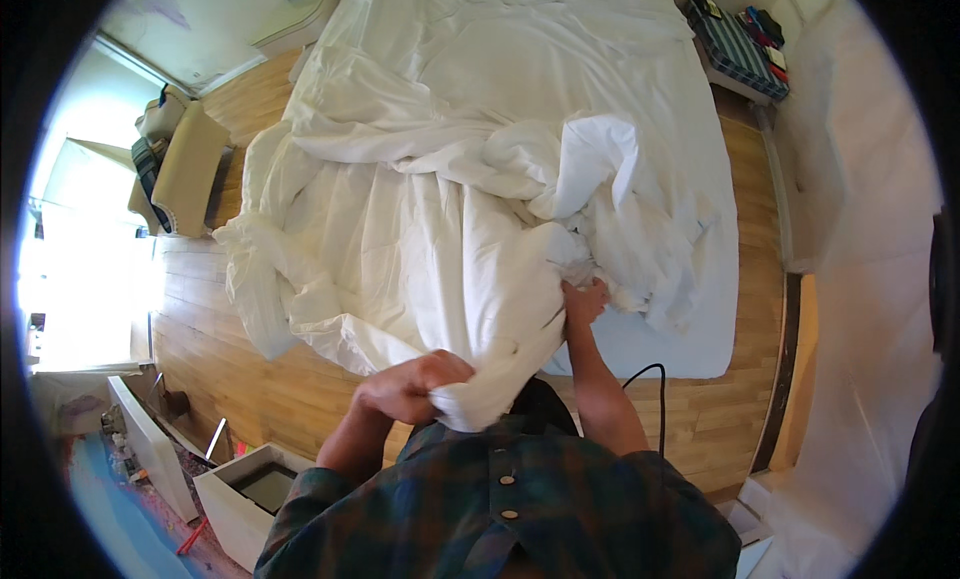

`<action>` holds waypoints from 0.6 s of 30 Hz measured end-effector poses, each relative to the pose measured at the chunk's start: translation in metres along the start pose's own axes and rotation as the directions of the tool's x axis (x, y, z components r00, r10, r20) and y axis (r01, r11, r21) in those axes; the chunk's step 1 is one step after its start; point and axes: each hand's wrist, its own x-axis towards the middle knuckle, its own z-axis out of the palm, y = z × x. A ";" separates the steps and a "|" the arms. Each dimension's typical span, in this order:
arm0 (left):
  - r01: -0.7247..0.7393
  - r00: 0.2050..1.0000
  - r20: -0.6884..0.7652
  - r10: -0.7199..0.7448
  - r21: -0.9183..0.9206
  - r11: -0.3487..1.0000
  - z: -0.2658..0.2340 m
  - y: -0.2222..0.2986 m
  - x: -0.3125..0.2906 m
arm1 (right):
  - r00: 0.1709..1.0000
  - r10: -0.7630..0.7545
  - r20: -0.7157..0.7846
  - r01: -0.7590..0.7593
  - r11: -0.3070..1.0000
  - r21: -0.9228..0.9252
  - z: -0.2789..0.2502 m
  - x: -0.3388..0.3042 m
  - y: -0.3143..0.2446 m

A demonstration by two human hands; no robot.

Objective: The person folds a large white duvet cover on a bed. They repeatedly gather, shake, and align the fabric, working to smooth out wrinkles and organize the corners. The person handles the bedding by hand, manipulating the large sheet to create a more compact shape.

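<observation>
A large white duvet (420, 249) lies rumpled across the near half of the bed, its near edge drawn up toward my body. My left hand (415, 387) is closed in a fist around a bunched corner of it, close to my shirt front. Farther forward and to the right, my right hand (586, 301) has its fingers curled into the duvet's right side; its fingertips are partly hidden in the folds. A thick crumpled heap of white bedding (640, 219) rises just beyond the right hand.
The bed's pale sheet (690, 351) shows at the near right corner. A cream armchair (195, 159) stands left on the wooden floor (210, 299). A white open box (245, 489) is at lower left. A black cable (662, 409) loops beside my right arm. A striped cushioned seat (735, 49) stands far right.
</observation>
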 end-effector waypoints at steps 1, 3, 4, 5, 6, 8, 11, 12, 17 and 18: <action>-0.039 0.998 -0.055 0.039 -0.003 0.999 -0.001 0.010 -0.005 | 1.000 0.024 0.011 -0.024 0.998 0.065 -0.001 0.007 0.010; -0.109 0.991 -0.090 0.103 -0.064 0.992 -0.004 0.016 -0.017 | 0.997 0.078 0.024 -0.081 0.978 0.194 0.001 0.028 0.049; -0.129 0.985 -0.124 0.122 -0.046 0.991 -0.005 0.016 -0.028 | 0.994 0.107 0.036 -0.112 0.959 0.258 0.005 0.035 0.059; -0.169 0.973 -0.176 0.149 -0.102 0.980 -0.003 0.014 -0.035 | 0.977 0.213 0.025 -0.212 0.949 0.231 0.008 0.044 0.064; -0.206 0.943 -0.276 0.184 -0.054 0.977 -0.001 0.012 -0.047 | 0.948 0.318 0.016 -0.315 0.928 0.201 0.012 0.050 0.069; -0.246 0.858 -0.463 0.222 0.010 0.969 0.003 0.019 -0.059 | 0.873 0.488 -0.007 -0.478 0.858 0.188 0.013 0.039 0.075; -0.246 0.789 -0.595 0.155 -0.075 0.966 -0.002 0.028 -0.075 | 0.878 0.470 0.091 -0.479 0.858 0.184 0.011 0.018 0.104; -0.276 0.782 -0.607 0.138 -0.139 0.951 -0.008 0.015 -0.075 | 0.966 0.121 0.226 -0.165 0.969 0.186 -0.001 0.044 0.162; 0.251 0.355 -0.921 -0.162 -0.073 0.965 -0.068 -0.025 -0.117 | 0.939 -0.137 0.316 -0.166 0.624 0.764 -0.043 0.051 0.185; 0.527 0.384 -0.923 -0.020 0.202 0.825 -0.086 -0.036 -0.116 | 0.942 -0.093 0.322 -0.244 0.468 0.849 -0.057 0.050 0.169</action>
